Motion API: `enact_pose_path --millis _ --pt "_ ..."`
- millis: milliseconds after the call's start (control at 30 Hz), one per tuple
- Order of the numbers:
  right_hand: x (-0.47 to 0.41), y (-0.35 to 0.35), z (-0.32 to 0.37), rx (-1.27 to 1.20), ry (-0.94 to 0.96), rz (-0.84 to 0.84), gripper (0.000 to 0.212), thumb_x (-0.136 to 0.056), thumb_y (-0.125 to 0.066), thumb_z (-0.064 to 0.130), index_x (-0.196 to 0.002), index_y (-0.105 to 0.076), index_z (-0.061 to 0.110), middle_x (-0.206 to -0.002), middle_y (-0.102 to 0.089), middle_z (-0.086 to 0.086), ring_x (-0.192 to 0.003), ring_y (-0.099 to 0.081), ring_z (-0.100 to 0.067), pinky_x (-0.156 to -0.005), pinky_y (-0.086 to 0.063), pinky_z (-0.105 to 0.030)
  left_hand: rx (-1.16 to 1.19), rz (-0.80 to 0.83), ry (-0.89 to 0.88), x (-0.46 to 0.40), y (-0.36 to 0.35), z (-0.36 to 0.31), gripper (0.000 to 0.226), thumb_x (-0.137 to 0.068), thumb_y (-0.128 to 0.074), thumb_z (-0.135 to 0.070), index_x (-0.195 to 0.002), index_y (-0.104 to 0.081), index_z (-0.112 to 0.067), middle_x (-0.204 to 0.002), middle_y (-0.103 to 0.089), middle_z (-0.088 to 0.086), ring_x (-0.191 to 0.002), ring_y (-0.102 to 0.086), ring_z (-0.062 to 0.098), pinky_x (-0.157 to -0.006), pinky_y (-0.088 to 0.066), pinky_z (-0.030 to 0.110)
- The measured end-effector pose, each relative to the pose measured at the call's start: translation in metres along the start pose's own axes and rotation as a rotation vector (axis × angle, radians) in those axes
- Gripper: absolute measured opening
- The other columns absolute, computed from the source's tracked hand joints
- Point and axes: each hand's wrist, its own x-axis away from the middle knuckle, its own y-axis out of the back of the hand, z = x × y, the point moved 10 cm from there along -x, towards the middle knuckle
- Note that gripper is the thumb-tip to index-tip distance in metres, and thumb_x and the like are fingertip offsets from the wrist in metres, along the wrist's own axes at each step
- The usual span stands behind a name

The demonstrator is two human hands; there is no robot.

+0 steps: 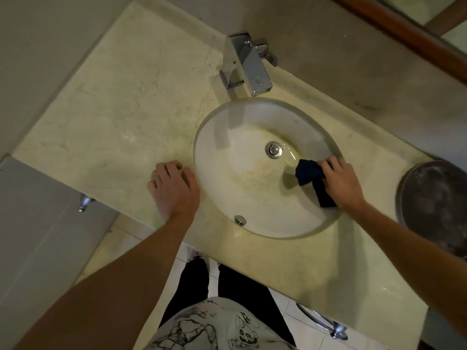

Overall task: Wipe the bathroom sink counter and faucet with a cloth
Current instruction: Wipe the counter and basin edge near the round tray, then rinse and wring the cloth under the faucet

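- A round dark metal tray at the right edge of the view is cut off by the frame; its surface is too dim to make out.
- Part of the dark blue cloth is hidden under the right hand, and its tail trails down the basin wall.
- A wood-framed mirror is clipped by the top right corner.
- The right hand grips the bunched cloth with curled fingers and presses it against the inner right side of the sink.
- The left hand holds nothing; it rests on the pale marble table just left of the sink rim, fingers loosely bent.
- The oval white sink is set into the table; it holds the cloth, with a chrome drain plug at its bottom, just left of the cloth.
- A square chrome faucet stands behind the sink, well apart from both hands.
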Motion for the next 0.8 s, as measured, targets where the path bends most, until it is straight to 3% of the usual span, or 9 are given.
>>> enact_pose_path --millis 200,300,367,467,533,567,633,700,800 --pt "0.041 0.026 -0.01 -0.872 -0.494 -0.246 0.029 -0.093 -0.063 0.005 -0.119 -0.051 0.013 -0.112 -0.061 -0.009 -0.097 -0.06 -0.018 -0.084 -0.048 -0.033 0.074 0.007 0.022 0.0 0.003 0.001 0.027 -0.098 -0.044 -0.036 -0.108 -0.056 -0.014 -0.111 -0.055 0.008 -0.102 -0.052 0.03 -0.088 -0.035 0.043" --pt "0.047 0.032 0.004 -1.257 -0.64 -0.275 0.028 -0.096 -0.062 0.004 -0.122 -0.053 0.013 -0.109 -0.063 0.002 -0.089 -0.062 0.001 -0.082 -0.049 -0.024 0.296 0.008 0.063 0.005 0.009 -0.008 0.032 -0.091 -0.053 -0.036 -0.113 -0.059 -0.013 -0.114 -0.056 0.006 -0.106 -0.054 0.028 -0.096 -0.037 0.044" --pt "0.047 0.04 0.015 -1.403 -0.676 -0.321 0.037 -0.096 -0.062 0.004 -0.131 -0.054 0.011 -0.115 -0.066 0.002 -0.095 -0.064 0.003 -0.084 -0.049 -0.02 0.499 0.121 -0.044 0.018 0.007 -0.053 0.039 -0.089 -0.058 -0.04 -0.119 -0.058 -0.016 -0.119 -0.056 0.001 -0.104 -0.054 0.019 -0.101 -0.043 0.047" --pt "0.045 0.06 0.038 -1.496 -0.651 -0.397 0.037 -0.096 -0.062 -0.002 -0.129 -0.055 0.013 -0.115 -0.067 0.003 -0.095 -0.066 0.007 -0.083 -0.05 -0.016 0.742 0.495 -0.19 0.054 -0.003 -0.152 0.069 -0.084 -0.07 -0.053 -0.142 -0.045 -0.024 -0.139 -0.05 -0.008 -0.124 -0.049 0.006 -0.109 -0.04 0.034" --pt "0.04 0.068 0.057 -1.499 -0.568 -0.389 0.036 -0.094 -0.062 -0.006 -0.123 -0.055 0.014 -0.11 -0.068 0.005 -0.094 -0.067 0.004 -0.081 -0.052 -0.019 0.816 0.747 -0.196 0.073 -0.011 -0.208 0.096 -0.078 -0.084 -0.046 -0.154 -0.029 -0.024 -0.144 -0.044 -0.021 -0.127 -0.042 -0.015 -0.111 -0.035 0.017" --pt "0.038 0.07 0.066 -1.496 -0.529 -0.36 0.034 -0.095 -0.063 -0.004 -0.122 -0.056 0.013 -0.108 -0.069 0.005 -0.093 -0.069 0.0 -0.079 -0.054 -0.021 0.847 0.827 -0.205 0.079 -0.015 -0.229 0.105 -0.075 -0.089 -0.035 -0.157 -0.024 -0.024 -0.138 -0.044 -0.029 -0.119 -0.041 -0.026 -0.106 -0.037 0.01" --pt "0.032 0.068 0.076 -1.492 -0.448 -0.279 0.032 -0.095 -0.059 -0.004 -0.124 -0.058 0.012 -0.108 -0.071 0.001 -0.096 -0.07 -0.009 -0.077 -0.058 -0.029 0.889 0.828 -0.226 0.075 -0.018 -0.253 0.117 -0.069 -0.094 -0.022 -0.16 -0.02 -0.024 -0.129 -0.045 -0.036 -0.113 -0.047 -0.028 -0.098 -0.044 0.007" --pt "0.022 0.067 0.078 -1.476 -0.322 -0.206 0.041 -0.093 -0.056 -0.009 -0.127 -0.061 0.012 -0.115 -0.071 -0.002 -0.106 -0.069 -0.015 -0.087 -0.058 -0.033 0.871 0.74 -0.209 0.06 -0.019 -0.254 0.102 -0.065 -0.096 -0.026 -0.151 -0.04 -0.027 -0.125 -0.058 -0.028 -0.115 -0.058 -0.013 -0.098 -0.051 0.016" --pt "0.005 0.055 0.085 -1.531 -0.145 -0.002 0.046 -0.088 -0.068 -0.008 -0.13 -0.064 0.011 -0.121 -0.072 -0.001 -0.114 -0.066 -0.017 -0.097 -0.053 -0.028 0.86 0.674 -0.132 0.046 -0.028 -0.241 0.052 -0.068 -0.093 -0.022 -0.114 -0.069 -0.024 -0.103 -0.074 -0.01 -0.099 -0.07 0.006 -0.094 -0.058 0.035"
